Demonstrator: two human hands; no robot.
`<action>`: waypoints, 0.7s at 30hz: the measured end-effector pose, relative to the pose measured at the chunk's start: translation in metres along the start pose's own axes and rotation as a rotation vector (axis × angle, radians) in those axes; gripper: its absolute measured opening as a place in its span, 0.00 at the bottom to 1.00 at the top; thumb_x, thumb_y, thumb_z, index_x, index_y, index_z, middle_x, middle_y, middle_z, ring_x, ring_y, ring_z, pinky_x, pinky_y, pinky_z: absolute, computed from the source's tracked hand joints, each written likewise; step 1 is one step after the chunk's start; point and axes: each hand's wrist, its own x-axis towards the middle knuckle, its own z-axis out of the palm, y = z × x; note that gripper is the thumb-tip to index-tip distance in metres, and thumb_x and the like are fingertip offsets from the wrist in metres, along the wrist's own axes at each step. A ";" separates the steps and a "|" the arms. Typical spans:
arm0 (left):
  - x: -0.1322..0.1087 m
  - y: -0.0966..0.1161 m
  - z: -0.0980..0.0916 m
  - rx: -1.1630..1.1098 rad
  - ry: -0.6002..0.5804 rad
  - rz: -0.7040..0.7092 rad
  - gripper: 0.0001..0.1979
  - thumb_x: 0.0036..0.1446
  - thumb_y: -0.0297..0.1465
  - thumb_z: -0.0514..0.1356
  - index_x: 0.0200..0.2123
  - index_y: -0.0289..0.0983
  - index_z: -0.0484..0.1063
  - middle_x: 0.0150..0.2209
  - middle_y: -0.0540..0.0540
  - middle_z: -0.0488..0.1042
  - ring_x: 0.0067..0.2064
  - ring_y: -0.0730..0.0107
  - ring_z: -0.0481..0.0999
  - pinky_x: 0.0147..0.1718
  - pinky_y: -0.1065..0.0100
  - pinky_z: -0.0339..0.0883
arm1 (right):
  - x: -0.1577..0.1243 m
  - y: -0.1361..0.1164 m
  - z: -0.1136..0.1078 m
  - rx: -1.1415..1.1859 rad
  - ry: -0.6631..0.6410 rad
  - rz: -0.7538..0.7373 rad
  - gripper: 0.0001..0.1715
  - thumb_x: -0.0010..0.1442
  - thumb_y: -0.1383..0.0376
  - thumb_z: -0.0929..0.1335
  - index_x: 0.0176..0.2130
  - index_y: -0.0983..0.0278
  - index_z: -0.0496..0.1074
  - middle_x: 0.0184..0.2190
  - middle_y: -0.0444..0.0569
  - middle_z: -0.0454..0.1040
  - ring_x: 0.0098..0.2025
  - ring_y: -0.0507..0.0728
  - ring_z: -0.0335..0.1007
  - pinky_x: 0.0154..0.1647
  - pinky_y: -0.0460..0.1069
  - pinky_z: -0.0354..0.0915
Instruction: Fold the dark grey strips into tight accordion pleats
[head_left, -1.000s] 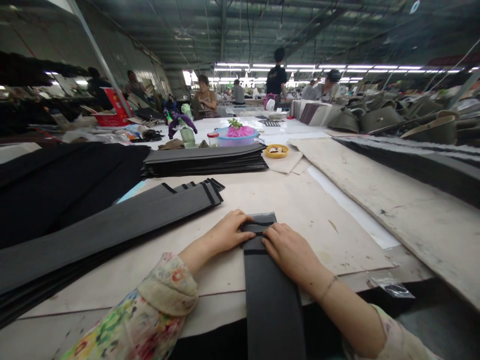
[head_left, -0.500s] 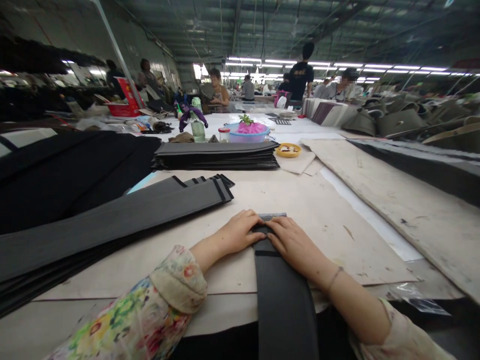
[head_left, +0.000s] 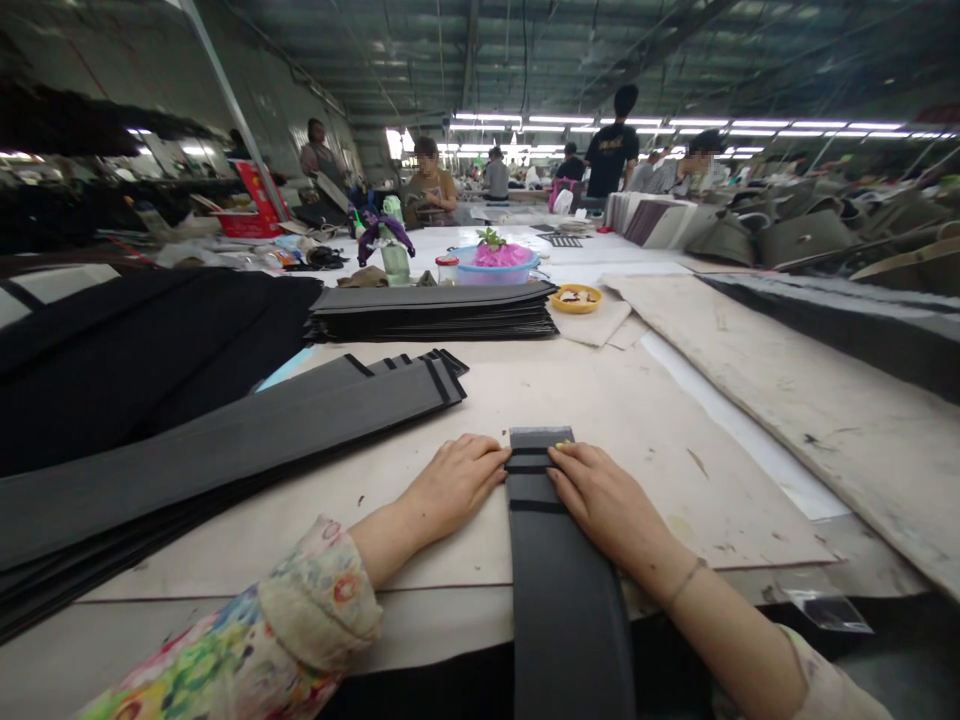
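Observation:
A long dark grey strip of sheet material (head_left: 566, 590) runs away from me on the pale board, with several black bands across its far part. Its far end has a light grey edge. My left hand (head_left: 457, 478) lies at the strip's left side, fingers stretched, fingertips at the end of a black band (head_left: 529, 457). Across from it, my right hand (head_left: 604, 495) rests on the strip's right side with fingers extended and fingertips on the banded part. Neither hand wraps round the strip. The strip's near end runs out of view at the bottom.
Banded grey strips (head_left: 225, 440) lie stacked at left beside black fabric (head_left: 150, 350). Another stack of grey strips (head_left: 435, 310) stands ahead, with a yellow dish (head_left: 576, 299) and blue basin (head_left: 466, 270) behind. A pale board (head_left: 810, 400) lies right. Several people work beyond.
My hands were close together over the black bands and have parted. The left moved to the strip's left edge, the right slightly rightward, uncovering the bands between them.

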 end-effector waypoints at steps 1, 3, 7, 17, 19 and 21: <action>0.000 -0.002 -0.002 0.004 -0.006 -0.002 0.14 0.62 0.34 0.47 0.48 0.39 0.65 0.44 0.45 0.67 0.47 0.64 0.64 0.46 0.63 0.58 | -0.002 0.000 0.001 0.011 0.011 0.003 0.17 0.61 0.65 0.58 0.46 0.68 0.69 0.42 0.56 0.71 0.46 0.58 0.65 0.49 0.54 0.63; 0.006 -0.005 -0.007 0.010 -0.021 -0.008 0.14 0.62 0.34 0.46 0.41 0.38 0.69 0.40 0.45 0.69 0.43 0.66 0.66 0.44 0.65 0.60 | -0.004 0.000 0.003 0.032 0.039 0.007 0.18 0.61 0.66 0.58 0.46 0.69 0.70 0.42 0.56 0.71 0.46 0.58 0.65 0.50 0.54 0.63; 0.034 -0.005 -0.013 -0.001 -0.002 -0.040 0.12 0.60 0.31 0.48 0.37 0.35 0.70 0.38 0.44 0.69 0.42 0.67 0.68 0.45 0.67 0.60 | -0.006 0.000 0.004 0.047 0.074 0.014 0.17 0.61 0.66 0.58 0.45 0.68 0.70 0.42 0.56 0.72 0.46 0.58 0.66 0.49 0.55 0.64; 0.106 0.010 0.002 0.011 -0.166 -0.081 0.11 0.55 0.33 0.53 0.37 0.35 0.71 0.35 0.43 0.73 0.38 0.64 0.71 0.38 0.68 0.63 | -0.006 0.002 0.002 0.040 0.059 0.035 0.17 0.61 0.67 0.58 0.45 0.67 0.70 0.42 0.55 0.72 0.45 0.58 0.65 0.47 0.55 0.64; 0.113 0.008 0.001 0.005 -0.213 -0.091 0.11 0.53 0.36 0.55 0.34 0.36 0.72 0.32 0.45 0.74 0.34 0.65 0.72 0.32 0.70 0.63 | -0.006 0.001 0.002 0.052 0.048 0.042 0.17 0.61 0.67 0.58 0.45 0.68 0.70 0.43 0.55 0.71 0.46 0.58 0.64 0.48 0.54 0.63; 0.118 0.005 -0.001 -0.006 -0.260 -0.090 0.11 0.49 0.38 0.58 0.32 0.37 0.73 0.30 0.48 0.74 0.31 0.67 0.72 0.28 0.72 0.62 | -0.008 0.000 0.003 0.062 0.035 0.053 0.17 0.61 0.67 0.59 0.45 0.69 0.70 0.43 0.55 0.71 0.46 0.58 0.64 0.49 0.54 0.62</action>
